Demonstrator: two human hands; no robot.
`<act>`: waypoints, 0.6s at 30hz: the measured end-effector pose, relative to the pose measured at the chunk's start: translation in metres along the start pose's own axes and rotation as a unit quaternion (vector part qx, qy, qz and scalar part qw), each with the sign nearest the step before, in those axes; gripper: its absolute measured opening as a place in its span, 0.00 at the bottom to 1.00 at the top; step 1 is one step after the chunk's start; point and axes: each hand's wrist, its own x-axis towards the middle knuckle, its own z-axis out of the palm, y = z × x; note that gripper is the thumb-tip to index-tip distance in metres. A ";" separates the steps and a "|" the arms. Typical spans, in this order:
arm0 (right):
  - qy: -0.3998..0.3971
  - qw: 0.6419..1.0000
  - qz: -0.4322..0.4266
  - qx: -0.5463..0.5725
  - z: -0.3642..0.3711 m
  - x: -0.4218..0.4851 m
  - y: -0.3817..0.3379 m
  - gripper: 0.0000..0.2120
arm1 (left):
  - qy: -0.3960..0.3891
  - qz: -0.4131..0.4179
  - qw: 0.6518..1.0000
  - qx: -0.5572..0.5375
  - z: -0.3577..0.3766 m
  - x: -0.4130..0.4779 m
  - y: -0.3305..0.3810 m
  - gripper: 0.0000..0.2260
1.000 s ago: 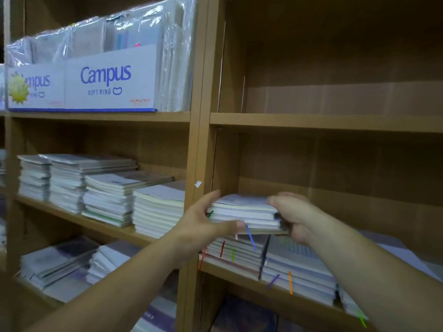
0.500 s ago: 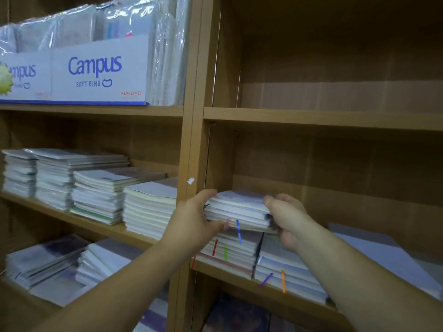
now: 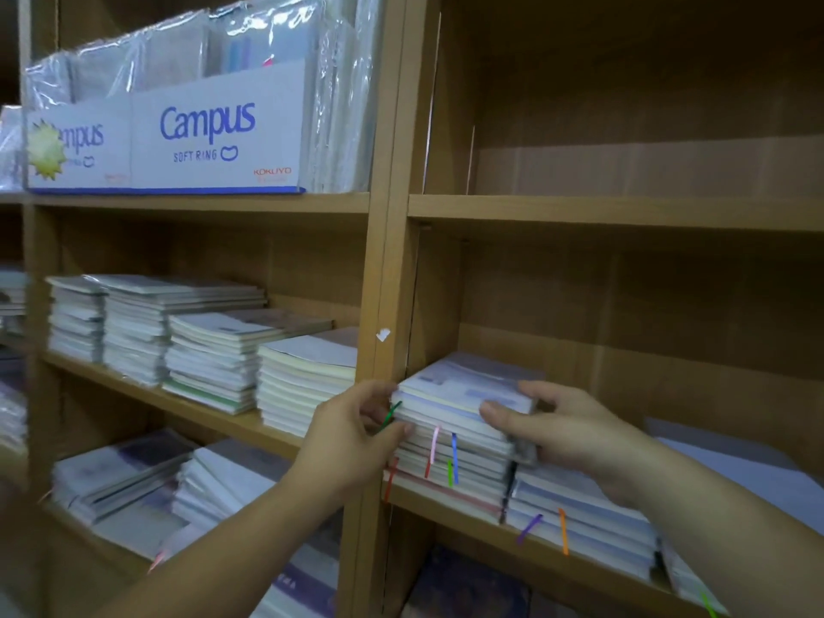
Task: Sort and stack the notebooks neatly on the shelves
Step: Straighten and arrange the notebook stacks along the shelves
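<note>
Wooden shelf carries the notebook stack, which we grip with curled fingers: left hand at 9 o'clock, right hand at 3.

Left hand and right hand grip notebook bundle atop stack on wooden shelf.
</note>
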 end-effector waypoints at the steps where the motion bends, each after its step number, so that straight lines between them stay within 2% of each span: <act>1: 0.002 1.000 -0.007 -0.009 0.001 -0.002 -0.001 0.52 | 0.011 -0.010 1.000 -0.007 0.000 -0.002 -0.001 0.15; 7: 0.000 1.000 -0.028 0.006 0.005 0.004 0.002 0.58 | 0.009 -0.036 0.999 0.014 0.005 -0.004 -0.008 0.09; 11: 0.018 0.999 -0.043 0.022 0.006 0.013 0.016 0.62 | 0.027 -0.047 0.998 -0.010 0.001 -0.001 -0.005 0.17; 14: 0.029 0.997 -0.066 0.027 0.004 0.013 0.025 0.58 | -0.003 -0.005 1.000 -0.025 -0.001 -0.002 -0.005 0.22; 16: 0.041 0.995 -0.085 0.028 0.005 0.011 0.028 0.53 | -0.012 0.024 1.000 -0.009 0.000 -0.002 -0.004 0.20; 18: 0.042 0.994 -0.099 0.011 0.009 0.010 0.028 0.53 | -0.001 0.020 1.000 0.018 0.001 0.000 -0.002 0.17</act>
